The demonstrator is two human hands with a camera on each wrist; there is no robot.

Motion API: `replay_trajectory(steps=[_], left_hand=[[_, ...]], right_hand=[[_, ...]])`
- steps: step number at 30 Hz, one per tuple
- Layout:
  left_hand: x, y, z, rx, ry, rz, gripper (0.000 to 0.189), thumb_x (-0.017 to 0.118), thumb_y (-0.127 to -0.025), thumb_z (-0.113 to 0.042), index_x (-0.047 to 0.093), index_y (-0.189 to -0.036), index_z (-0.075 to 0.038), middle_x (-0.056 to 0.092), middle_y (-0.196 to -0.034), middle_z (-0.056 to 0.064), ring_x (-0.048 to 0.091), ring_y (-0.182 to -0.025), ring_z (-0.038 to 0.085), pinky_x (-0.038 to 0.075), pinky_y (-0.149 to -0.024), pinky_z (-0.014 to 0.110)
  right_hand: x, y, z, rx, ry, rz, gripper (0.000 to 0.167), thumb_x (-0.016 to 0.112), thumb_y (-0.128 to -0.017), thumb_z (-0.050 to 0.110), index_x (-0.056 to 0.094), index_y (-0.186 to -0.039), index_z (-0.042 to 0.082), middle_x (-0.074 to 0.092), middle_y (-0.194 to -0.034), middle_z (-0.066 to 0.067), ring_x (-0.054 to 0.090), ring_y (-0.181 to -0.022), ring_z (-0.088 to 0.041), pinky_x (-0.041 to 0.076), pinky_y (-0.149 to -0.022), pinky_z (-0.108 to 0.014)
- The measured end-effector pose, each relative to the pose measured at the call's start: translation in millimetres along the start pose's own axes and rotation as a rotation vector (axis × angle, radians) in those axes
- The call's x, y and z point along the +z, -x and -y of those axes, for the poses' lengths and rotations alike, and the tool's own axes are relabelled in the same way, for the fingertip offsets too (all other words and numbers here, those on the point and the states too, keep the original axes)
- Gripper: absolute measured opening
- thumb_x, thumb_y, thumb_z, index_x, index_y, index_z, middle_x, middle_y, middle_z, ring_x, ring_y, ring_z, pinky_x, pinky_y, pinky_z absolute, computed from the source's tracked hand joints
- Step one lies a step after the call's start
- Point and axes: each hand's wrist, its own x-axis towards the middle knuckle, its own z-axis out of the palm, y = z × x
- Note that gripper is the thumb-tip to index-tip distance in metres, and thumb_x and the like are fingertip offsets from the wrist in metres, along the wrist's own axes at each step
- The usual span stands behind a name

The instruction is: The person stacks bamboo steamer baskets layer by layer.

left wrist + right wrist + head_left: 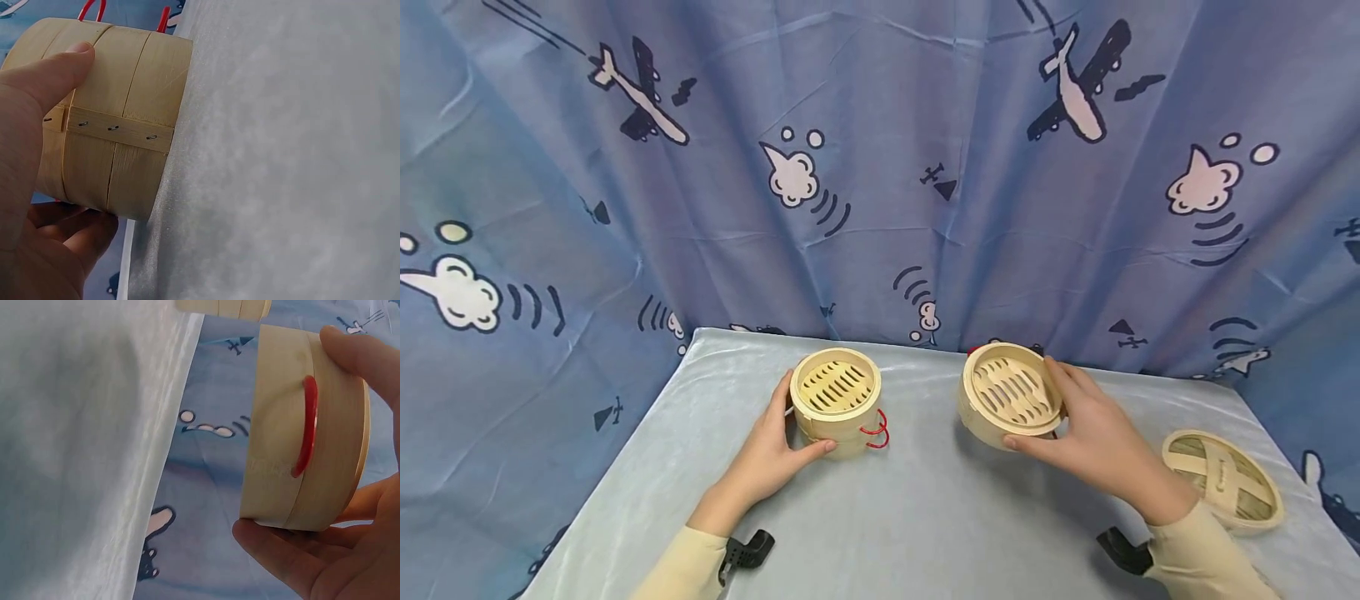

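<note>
My left hand (775,454) grips a round bamboo steamer (838,392) from its left side. The steamer's slatted top faces up, and red loops (877,429) stick out on its right. In the left wrist view the thumb lies across the steamer's wall (94,131), which has stapled seams, and its base meets the table. My right hand (1097,433) holds a second bamboo steamer basket (1011,392) by its right side, slightly tilted and raised above the table. The right wrist view shows a red loop (306,428) on that basket's wall and a gap between basket and table.
A bamboo lid (1223,482) with crossed strips lies on the table's right side, beside my right forearm. The pale cloth-covered table (887,525) ends at the back against a blue patterned curtain (880,183). Black wrist devices (751,550) are worn on both wrists.
</note>
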Motion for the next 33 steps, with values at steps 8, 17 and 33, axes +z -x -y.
replay_trajectory(steps=[8,17,33], left_hand=[[1.7,-1.5,-1.0,0.038,-0.005,-0.017,0.123,0.097,-0.085,-0.039,0.016,-0.176,-0.021,0.043,-0.168,0.007,0.044,-0.154,0.029,0.044,-0.124,0.051],[-0.8,1.7,-2.4,0.033,-0.008,-0.019,0.125,0.097,-0.085,-0.04,0.015,-0.175,-0.013,0.041,-0.17,0.011,0.043,-0.155,0.032,0.043,-0.124,0.053],[2.5,5.2,-2.7,0.007,-0.027,-0.028,0.126,0.097,-0.085,-0.04,0.013,-0.176,-0.016,0.043,-0.168,0.017,0.046,-0.153,0.036,0.042,-0.124,0.054]], right_hand=[[6.4,-11.1,9.7,-0.051,-0.033,-0.049,0.13,0.093,-0.078,0.068,0.034,-0.166,-0.009,0.044,-0.161,-0.032,0.045,-0.146,-0.054,0.043,-0.113,-0.076],[18.3,-20.3,20.7,-0.06,-0.101,-0.039,0.13,0.093,-0.075,0.07,0.037,-0.165,-0.004,0.048,-0.159,-0.025,0.049,-0.145,-0.047,0.045,-0.114,-0.071],[31.8,-56.1,62.5,-0.188,-0.113,-0.016,0.13,0.093,-0.074,0.07,0.038,-0.166,-0.004,0.052,-0.159,-0.019,0.053,-0.142,-0.037,0.049,-0.116,-0.061]])
